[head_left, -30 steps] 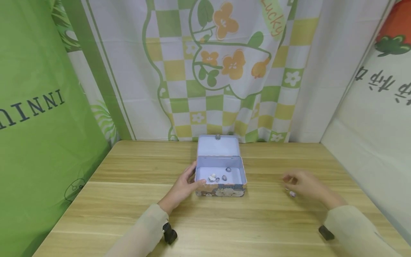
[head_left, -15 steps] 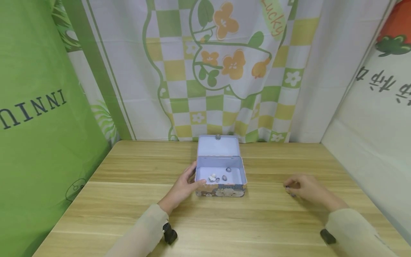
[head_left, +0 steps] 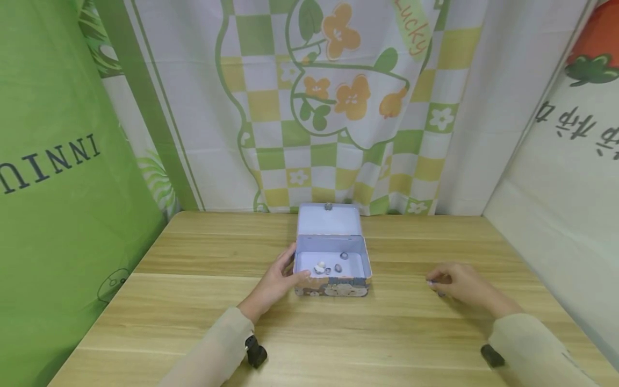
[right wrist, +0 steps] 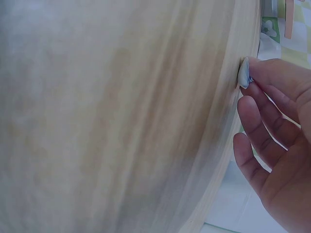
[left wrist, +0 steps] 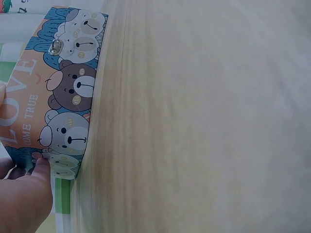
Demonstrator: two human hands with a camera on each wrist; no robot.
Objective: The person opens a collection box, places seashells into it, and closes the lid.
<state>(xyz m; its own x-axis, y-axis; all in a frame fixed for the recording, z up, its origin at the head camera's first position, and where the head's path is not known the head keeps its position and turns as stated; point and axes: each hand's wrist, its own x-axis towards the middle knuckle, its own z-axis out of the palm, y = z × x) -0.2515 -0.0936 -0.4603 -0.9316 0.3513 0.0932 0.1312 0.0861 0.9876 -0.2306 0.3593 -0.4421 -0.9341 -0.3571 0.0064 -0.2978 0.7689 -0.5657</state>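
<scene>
A tin box (head_left: 331, 286) stands on the table with its hinged lid (head_left: 329, 219) raised; its front carries cartoon bears. Several small shell-like and ring-like pieces lie on its floor, among them a white one (head_left: 320, 267). My left hand (head_left: 273, 278) grips the box's left end, thumb over the front corner and fingers along the side. Away to the right, my right hand (head_left: 465, 287) pinches a small pale shell-shaped piece (right wrist: 244, 73) between thumb and forefinger, low at the table. A second small piece (head_left: 441, 293) shows partly under that hand.
The wooden table (head_left: 338, 344) runs back to a patterned curtain (head_left: 309, 161). A green cloth (head_left: 58, 242) hangs at the left and a white printed cloth (head_left: 556, 204) at the right. A thin dark cable (head_left: 107, 285) shows beyond the left edge.
My right hand has lowered slightly and closed thumb and forefinger on the small piece, covering most of the other beside it. The left hand and box have stayed still.
</scene>
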